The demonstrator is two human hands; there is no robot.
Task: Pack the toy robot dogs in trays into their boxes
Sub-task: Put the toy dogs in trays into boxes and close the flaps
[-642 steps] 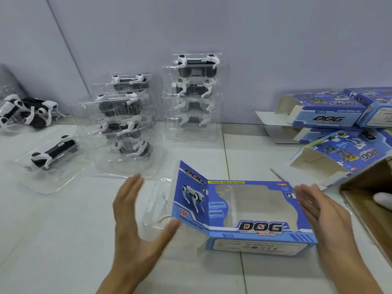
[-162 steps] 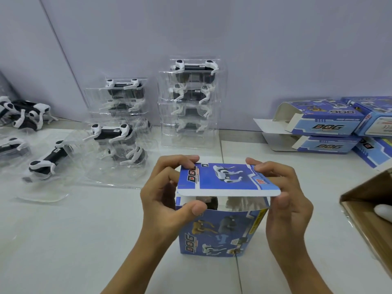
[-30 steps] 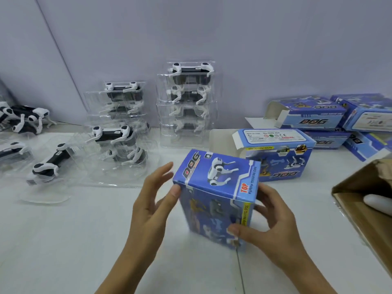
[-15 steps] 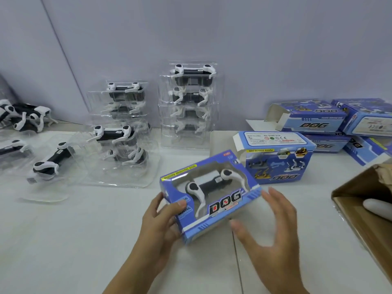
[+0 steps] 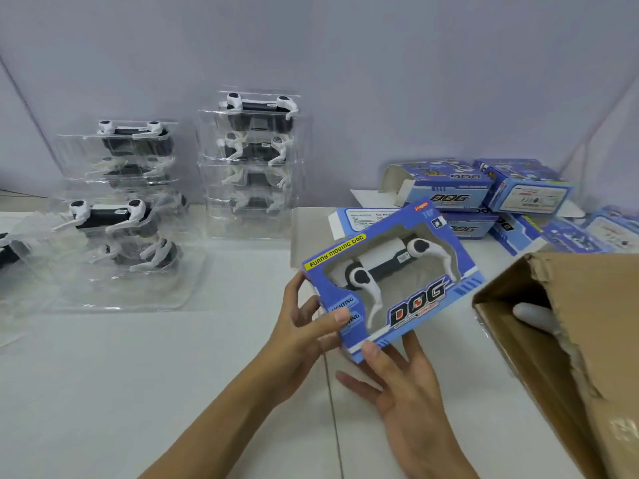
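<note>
— Both hands are on the one blue windowed cardboard box (image 5: 392, 283), aren't they?

— Yes. Left hand (image 5: 304, 331) grips its left end, thumb curled over the front face and fingers behind. Right hand (image 5: 401, 385) is under the lower edge with fingers spread and straight, the tips touching the box, propping it rather than clasping it.

— Start big, then. What fills the scene?

— White table surface (image 5: 138, 392) across the whole lower part, grey wall behind. At the right edge a large brown corrugated carton (image 5: 570, 340) lies open towards the hands, with something pale inside that I cannot make out.

— And at the back?

— Two stacks of clear plastic trays, each with a black-and-white toy robot dog in it: the taller stack (image 5: 252, 164) in the middle against the wall, the lower stack (image 5: 135, 157) to its left. In front of that, a further tray with a dog (image 5: 110, 217) sits on another, on the table.

— To the right?

— A pile of blue printed boxes (image 5: 484, 195) by the wall, one with its end flap open. Another blue box (image 5: 359, 219) stands just behind the held one.

— The held box itself?

— Tilted, raised off the table, near the carton's mouth. Through the window, a black-and-white toy dog (image 5: 387, 267) lies inside.
</note>
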